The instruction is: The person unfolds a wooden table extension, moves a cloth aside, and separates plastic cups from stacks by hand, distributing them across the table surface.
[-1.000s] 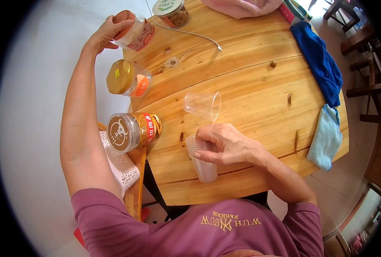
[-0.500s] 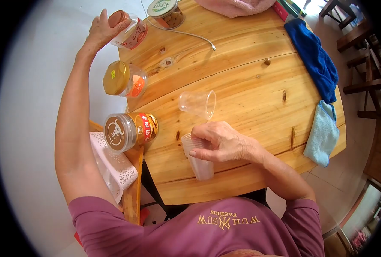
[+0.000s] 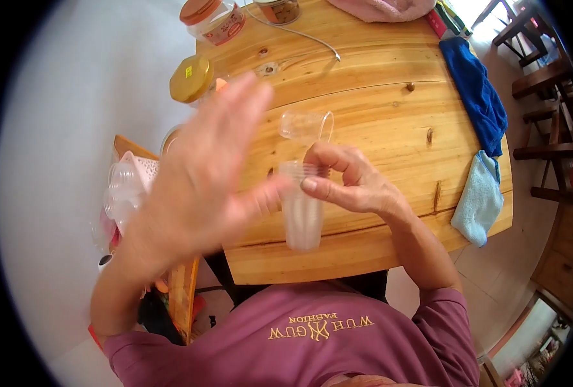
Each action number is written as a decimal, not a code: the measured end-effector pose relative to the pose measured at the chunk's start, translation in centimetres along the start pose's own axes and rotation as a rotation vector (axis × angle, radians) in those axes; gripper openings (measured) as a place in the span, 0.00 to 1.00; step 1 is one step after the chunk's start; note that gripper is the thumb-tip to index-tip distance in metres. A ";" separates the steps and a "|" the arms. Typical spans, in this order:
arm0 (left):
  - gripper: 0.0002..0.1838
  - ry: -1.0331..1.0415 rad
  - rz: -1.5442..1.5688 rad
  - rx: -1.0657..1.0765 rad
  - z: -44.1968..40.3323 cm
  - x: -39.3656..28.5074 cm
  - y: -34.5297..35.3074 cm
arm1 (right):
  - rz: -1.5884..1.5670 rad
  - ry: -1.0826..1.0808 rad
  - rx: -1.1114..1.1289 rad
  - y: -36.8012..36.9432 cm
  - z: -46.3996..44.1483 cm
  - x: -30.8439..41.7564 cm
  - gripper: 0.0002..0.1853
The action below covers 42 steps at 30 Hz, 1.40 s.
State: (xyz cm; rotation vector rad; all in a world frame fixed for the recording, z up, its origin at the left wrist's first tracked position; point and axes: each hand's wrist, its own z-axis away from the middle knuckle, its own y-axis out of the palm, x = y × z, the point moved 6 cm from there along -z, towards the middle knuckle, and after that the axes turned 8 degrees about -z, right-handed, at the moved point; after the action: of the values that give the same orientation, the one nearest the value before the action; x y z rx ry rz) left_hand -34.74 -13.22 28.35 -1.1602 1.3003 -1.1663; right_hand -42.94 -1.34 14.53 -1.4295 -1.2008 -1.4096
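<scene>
Over the table (image 3: 377,116), right fingers (image 3: 330,153) grip the stacked cups (image 3: 302,222) while left fingers (image 3: 230,119) stretch out, unclenched.

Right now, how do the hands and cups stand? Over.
Right hand holds cup stack. Left hand open, blurred, contact unclear. Loose cup on its side beyond.

cup stack (image 3: 301,222): clear | cloth (image 3: 478,97): dark blue | shirt (image 3: 389,348): purple (gold lettering (image 3: 318,331))

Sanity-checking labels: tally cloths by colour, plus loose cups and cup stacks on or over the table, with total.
Pink cloth: 1
Dark blue cloth: 1
Light blue cloth: 1
Loose cup: 1
Cup stack: 1
Total: 5, the stack counted as one
</scene>
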 end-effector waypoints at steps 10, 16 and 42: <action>0.40 -0.449 0.766 -0.099 8.1 -2.2 11.5 | 0.072 -0.149 -0.174 -1.0 0.4 1.7 0.13; 0.26 -0.866 1.177 -0.296 14.5 -2.0 16.7 | 0.080 -0.155 -0.203 -1.3 0.2 0.9 0.12; 0.34 -1.035 1.228 -0.654 12.5 2.6 16.9 | 0.063 -0.093 -0.197 -0.9 0.0 0.0 0.14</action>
State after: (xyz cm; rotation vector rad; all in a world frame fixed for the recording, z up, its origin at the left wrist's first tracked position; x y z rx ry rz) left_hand -22.96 -15.04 10.81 -0.8565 1.1589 0.7389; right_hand -43.78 -1.12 14.43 -1.6703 -1.0876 -1.4640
